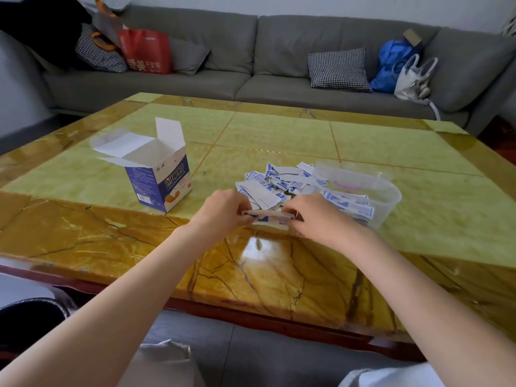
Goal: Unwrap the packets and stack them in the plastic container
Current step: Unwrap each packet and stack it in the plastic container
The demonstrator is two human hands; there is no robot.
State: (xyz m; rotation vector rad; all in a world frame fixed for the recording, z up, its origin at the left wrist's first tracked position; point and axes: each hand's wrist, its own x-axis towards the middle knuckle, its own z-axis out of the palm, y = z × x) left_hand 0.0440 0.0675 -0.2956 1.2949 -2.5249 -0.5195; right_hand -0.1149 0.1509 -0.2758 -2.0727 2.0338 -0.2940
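Left hand (223, 210) and right hand (312, 216) each pinch an end of one packet (268, 217) above the table (279, 141), beside the container (385, 191).

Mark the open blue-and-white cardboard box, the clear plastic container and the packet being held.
Blue-and-white cardboard box (159, 185): head view, front face.
Clear plastic container (391, 196): head view, right wall.
Held packet (268, 216): head view, middle.

1. The scene is lit softly and evenly by daylight; shadows are faint.
2. A bright glare patch is reflected on the glossy counter (279, 152) near its front edge.
3. Straight edges are bowed by wide-angle distortion.
4. Slight softness is seen toward the corners.
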